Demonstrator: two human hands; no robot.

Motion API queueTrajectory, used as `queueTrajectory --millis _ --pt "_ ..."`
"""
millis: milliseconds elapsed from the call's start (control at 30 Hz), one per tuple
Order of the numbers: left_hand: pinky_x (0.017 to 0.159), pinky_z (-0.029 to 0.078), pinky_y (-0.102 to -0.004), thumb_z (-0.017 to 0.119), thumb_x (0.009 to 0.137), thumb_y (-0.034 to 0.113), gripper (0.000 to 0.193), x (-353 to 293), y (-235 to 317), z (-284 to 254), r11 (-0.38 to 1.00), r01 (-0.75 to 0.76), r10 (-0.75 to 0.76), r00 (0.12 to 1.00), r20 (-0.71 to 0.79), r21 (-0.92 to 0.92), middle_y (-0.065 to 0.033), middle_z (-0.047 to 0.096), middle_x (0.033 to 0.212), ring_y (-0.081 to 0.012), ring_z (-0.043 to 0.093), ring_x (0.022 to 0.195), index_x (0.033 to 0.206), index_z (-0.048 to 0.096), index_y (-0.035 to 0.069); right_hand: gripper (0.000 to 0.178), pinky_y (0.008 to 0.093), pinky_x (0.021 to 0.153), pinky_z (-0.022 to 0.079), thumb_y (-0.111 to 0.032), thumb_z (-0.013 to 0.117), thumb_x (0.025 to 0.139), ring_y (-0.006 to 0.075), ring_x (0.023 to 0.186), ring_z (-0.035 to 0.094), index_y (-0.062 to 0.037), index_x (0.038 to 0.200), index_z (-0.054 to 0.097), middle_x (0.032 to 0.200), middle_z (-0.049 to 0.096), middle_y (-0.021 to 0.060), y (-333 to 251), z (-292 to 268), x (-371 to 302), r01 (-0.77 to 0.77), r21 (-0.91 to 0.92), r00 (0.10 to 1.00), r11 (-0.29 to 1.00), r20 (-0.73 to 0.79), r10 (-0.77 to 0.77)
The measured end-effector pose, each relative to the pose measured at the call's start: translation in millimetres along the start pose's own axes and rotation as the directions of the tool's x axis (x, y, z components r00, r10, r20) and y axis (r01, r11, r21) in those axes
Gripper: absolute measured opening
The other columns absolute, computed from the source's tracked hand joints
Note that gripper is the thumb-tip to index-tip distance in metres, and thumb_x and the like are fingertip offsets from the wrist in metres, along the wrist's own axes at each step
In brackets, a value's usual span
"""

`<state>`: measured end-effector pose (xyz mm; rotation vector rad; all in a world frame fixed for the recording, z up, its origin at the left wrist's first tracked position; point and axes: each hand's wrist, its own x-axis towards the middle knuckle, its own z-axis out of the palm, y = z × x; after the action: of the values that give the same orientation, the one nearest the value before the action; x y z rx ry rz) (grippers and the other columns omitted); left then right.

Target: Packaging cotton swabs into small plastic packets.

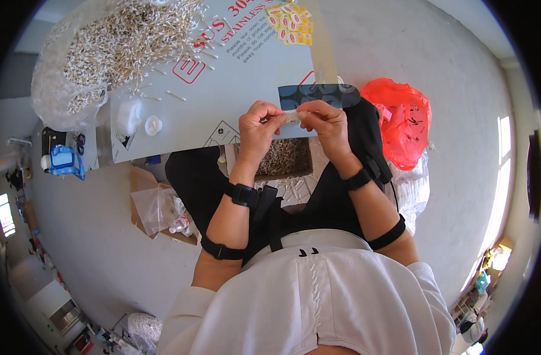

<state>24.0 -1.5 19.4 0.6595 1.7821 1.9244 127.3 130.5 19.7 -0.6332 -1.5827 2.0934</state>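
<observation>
My left hand (259,129) and my right hand (329,127) meet above the near edge of the table (170,142). Between their fingertips is a small whitish, see-through packet (291,116), pinched at both ends; its contents are too small to make out. Below the hands, between my knees, sits a cardboard box (309,163) filled with cotton swabs (282,155). A large heap of cotton swabs (134,47) spills from a clear plastic bag (66,112) at the far left of the tabletop. Small yellow and white packets (291,25) lie spread at the far right corner.
A white round lid (153,125) and a clear plastic container (129,115) stand left on the table. A dark patterned sheet (317,94) lies beyond my right hand. On the floor are a red plastic bag (400,118), an open carton (141,207) and a blue pouch (64,161).
</observation>
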Motion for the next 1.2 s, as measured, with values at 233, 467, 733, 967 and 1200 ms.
queueTrajectory --millis 233,467,733,967,1200 --pt "0.061 0.049 -0.0266 0.072 0.076 -0.007 0.013 -17 23 12 0.957 -0.203 0.216 0.976 -0.041 0.206 -0.0031 0.055 0.088 -0.0122 0.058 0.074 0.082 0.064 0.002 0.055 0.0196 0.041 0.036 -0.055 0.060 0.090 0.0108 0.057 0.054 -0.0010 0.098 0.059 0.081 0.064 0.0110 -22 -7 -14 -0.819 0.398 0.539 0.413 0.286 0.792" --pt "0.070 0.046 -0.0259 0.073 0.074 -0.005 0.018 -42 52 10 0.870 -0.374 0.344 0.927 0.147 0.322 -0.0018 0.055 0.092 -0.0132 0.054 0.083 0.087 0.064 0.004 0.019 0.0190 0.049 0.041 -0.017 0.067 0.091 0.0080 0.063 0.057 -0.0025 0.103 0.067 0.087 0.068 0.0044 -36 -5 -24 -0.594 0.427 0.804 0.682 0.343 0.486" --pt "0.078 0.048 -0.0253 0.080 0.076 0.013 0.039 -35 88 10 0.986 0.060 -0.050 0.996 0.067 -0.154 -0.0032 0.063 0.104 -0.0111 0.059 0.089 0.110 0.064 0.001 0.018 0.0189 0.069 0.047 -0.005 0.070 0.086 0.0029 0.079 0.057 -0.0001 0.103 0.069 0.093 0.068 -0.0017 -61 14 -43 -0.130 0.103 0.956 0.986 0.277 0.097" --pt "0.080 0.050 -0.0246 0.083 0.073 0.013 0.031 -38 110 17 0.995 -0.100 0.098 0.990 0.099 0.010 -0.0037 0.065 0.101 -0.0114 0.063 0.090 0.098 0.068 0.002 0.021 0.0226 0.077 0.046 -0.002 0.071 0.085 0.0060 0.086 0.056 -0.0019 0.106 0.068 0.094 0.064 -0.0021 -64 17 -48 0.005 0.098 0.946 0.995 0.323 -0.036" --pt "0.080 0.051 -0.0276 0.084 0.071 0.012 0.031 -41 114 17 0.967 -0.248 0.242 0.966 0.094 0.058 -0.0047 0.066 0.097 -0.0162 0.063 0.092 0.097 0.071 0.003 0.027 0.0257 0.081 0.047 0.004 0.068 0.083 0.0107 0.093 0.057 -0.0015 0.109 0.068 0.103 0.065 0.0041 -66 17 -49 0.060 0.053 0.947 0.997 0.312 -0.073"
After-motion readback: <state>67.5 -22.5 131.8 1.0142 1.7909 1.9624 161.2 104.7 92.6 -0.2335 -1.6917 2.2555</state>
